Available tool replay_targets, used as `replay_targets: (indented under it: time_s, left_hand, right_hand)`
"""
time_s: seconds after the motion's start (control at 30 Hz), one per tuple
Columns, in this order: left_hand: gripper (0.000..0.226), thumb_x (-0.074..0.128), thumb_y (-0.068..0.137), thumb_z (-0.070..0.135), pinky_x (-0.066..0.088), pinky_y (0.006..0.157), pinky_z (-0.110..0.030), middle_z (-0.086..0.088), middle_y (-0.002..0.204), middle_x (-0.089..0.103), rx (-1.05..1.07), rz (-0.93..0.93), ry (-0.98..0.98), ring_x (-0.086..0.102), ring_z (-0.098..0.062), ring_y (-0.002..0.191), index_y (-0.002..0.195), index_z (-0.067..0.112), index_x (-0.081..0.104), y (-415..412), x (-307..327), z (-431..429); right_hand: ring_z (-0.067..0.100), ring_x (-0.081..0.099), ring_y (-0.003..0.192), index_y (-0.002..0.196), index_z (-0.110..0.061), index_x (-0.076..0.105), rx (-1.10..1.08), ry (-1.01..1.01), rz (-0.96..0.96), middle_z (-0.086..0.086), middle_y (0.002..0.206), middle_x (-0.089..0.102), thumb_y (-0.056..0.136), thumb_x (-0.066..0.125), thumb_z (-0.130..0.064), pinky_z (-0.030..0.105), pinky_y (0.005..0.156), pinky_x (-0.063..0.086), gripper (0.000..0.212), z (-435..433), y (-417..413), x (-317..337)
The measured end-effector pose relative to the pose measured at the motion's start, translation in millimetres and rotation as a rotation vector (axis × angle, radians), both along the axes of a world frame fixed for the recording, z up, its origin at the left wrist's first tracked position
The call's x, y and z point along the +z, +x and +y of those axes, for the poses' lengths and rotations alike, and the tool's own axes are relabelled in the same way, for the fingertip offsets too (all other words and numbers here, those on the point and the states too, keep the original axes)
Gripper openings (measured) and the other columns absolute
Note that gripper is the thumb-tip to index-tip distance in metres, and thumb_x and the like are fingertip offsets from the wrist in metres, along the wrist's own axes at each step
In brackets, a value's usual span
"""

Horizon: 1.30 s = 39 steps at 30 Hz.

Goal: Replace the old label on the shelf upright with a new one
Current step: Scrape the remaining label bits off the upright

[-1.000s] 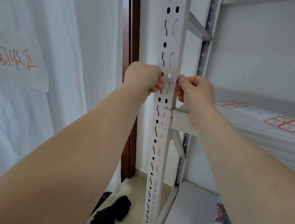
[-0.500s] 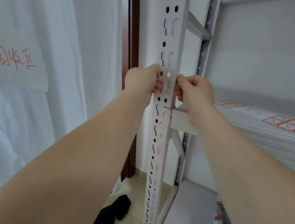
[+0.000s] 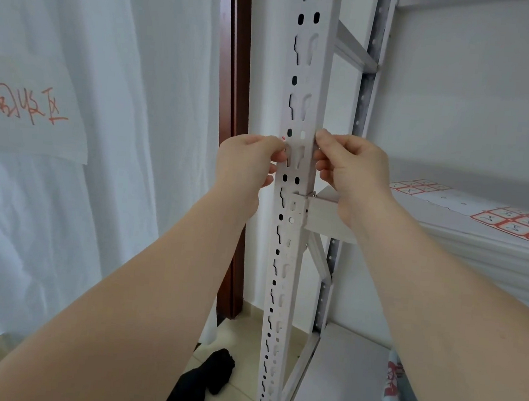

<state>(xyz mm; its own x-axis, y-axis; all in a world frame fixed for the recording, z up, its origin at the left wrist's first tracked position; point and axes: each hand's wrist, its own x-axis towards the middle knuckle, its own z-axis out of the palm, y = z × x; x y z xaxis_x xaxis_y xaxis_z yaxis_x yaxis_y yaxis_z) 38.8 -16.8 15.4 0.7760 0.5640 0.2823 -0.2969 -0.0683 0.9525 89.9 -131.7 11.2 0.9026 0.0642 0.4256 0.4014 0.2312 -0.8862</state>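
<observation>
The white slotted shelf upright stands in the middle of the view. A pale label lies across its front at hand height and is hard to tell from the metal. A small red edge of the label shows at the upright's left side. My left hand pinches that left edge between thumb and fingertips. My right hand is curled against the upright's right edge, thumb and fingers pinching the label's other end.
Sheets of red-bordered stickers lie on the shelf board at right. A paper with red writing hangs on the white curtain at left. A black cloth lies on the floor by the upright's foot. A brown door frame stands behind.
My left hand has dropped slightly along the upright's left edge, and a red edge of the label now shows at its thumb. My right hand has stayed put.
</observation>
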Motion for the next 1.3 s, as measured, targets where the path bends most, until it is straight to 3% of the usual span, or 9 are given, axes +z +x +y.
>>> replay_targets:
  time_s: [0.3,0.5,0.63,0.73,0.9,1.07,1.23,1.3]
  left_hand:
    - [0.005,0.070,0.084,0.016,0.048,0.060,-0.022,0.003,0.078,0.067,-0.081,-0.100,0.130,0.055,-0.009,0.065,0.082,0.021,0.071,-11.0,-11.3,-3.2]
    - [0.004,0.071,0.083,0.018,0.048,0.056,-0.015,0.010,0.069,0.066,-0.057,-0.130,0.218,0.058,0.001,0.060,0.081,0.021,0.070,-17.4,-14.0,-5.1]
    - [0.011,0.073,0.081,0.014,0.051,0.056,-0.019,0.009,0.063,0.063,-0.055,-0.154,0.258,0.058,0.001,0.057,0.076,0.019,0.065,-20.8,-15.1,-4.7]
    - [0.010,0.072,0.082,0.008,0.055,0.061,-0.022,0.010,0.059,0.063,-0.118,-0.163,0.232,0.060,-0.002,0.057,0.079,0.015,0.064,-23.8,-14.6,-4.0]
    - [0.008,0.068,0.085,0.004,0.057,0.066,-0.025,-0.004,0.078,0.064,-0.263,-0.145,0.050,0.059,-0.011,0.063,0.088,0.011,0.065,-26.3,-12.2,-1.0]
    - [0.009,0.064,0.088,0.004,0.059,0.070,-0.028,-0.004,0.079,0.063,-0.218,-0.138,0.045,0.056,-0.013,0.065,0.088,0.012,0.066,-24.6,-8.6,5.1]
    - [0.008,0.064,0.087,0.006,0.058,0.064,-0.024,-0.002,0.080,0.062,-0.073,-0.125,0.062,0.056,-0.010,0.063,0.092,0.011,0.068,-12.4,-5.6,15.0]
    - [0.014,0.064,0.088,0.011,0.058,0.064,-0.022,0.002,0.083,0.062,0.004,-0.112,0.163,0.058,-0.009,0.066,0.101,0.011,0.068,-6.0,-4.6,17.4]
  right_hand:
    - [0.006,0.055,0.052,0.075,-0.012,0.071,0.182,-0.046,-0.021,-0.004,0.062,0.068,0.083,0.071,-0.019,0.017,0.051,0.047,0.011,-8.5,-12.7,-2.4]
    - [0.005,0.055,0.051,0.082,-0.008,0.071,0.284,-0.015,0.054,0.004,0.072,0.068,0.086,0.067,-0.018,0.016,0.050,0.047,0.011,-4.8,-23.3,-10.0]
    - [0.005,0.053,0.049,0.078,-0.007,0.069,0.285,0.020,0.078,0.003,0.067,0.065,0.087,0.066,-0.013,0.015,0.049,0.046,0.011,-1.1,-29.1,-14.2]
    - [0.004,0.051,0.048,0.076,-0.007,0.066,0.303,0.060,0.109,-0.001,0.060,0.061,0.089,0.063,-0.012,0.014,0.048,0.046,0.015,0.1,-33.7,-12.0]
    - [0.003,0.048,0.044,0.073,-0.012,0.060,0.291,0.113,0.188,-0.006,0.051,0.055,0.094,0.054,-0.012,0.014,0.045,0.045,0.022,3.4,-38.7,-7.0]
    - [0.008,0.048,0.047,0.069,-0.013,0.058,0.203,0.072,0.191,-0.003,0.056,0.054,0.093,0.049,-0.010,0.017,0.045,0.044,0.026,3.7,-35.6,-6.3]
    - [0.005,0.053,0.048,0.073,-0.006,0.067,0.184,0.139,0.133,0.001,0.060,0.063,0.087,0.065,-0.007,0.013,0.050,0.048,0.014,-2.2,-27.3,-2.1]
    - [0.006,0.054,0.048,0.069,-0.007,0.067,0.149,0.176,0.149,0.000,0.056,0.064,0.083,0.068,-0.004,0.013,0.051,0.049,0.014,-4.8,-22.2,0.2]
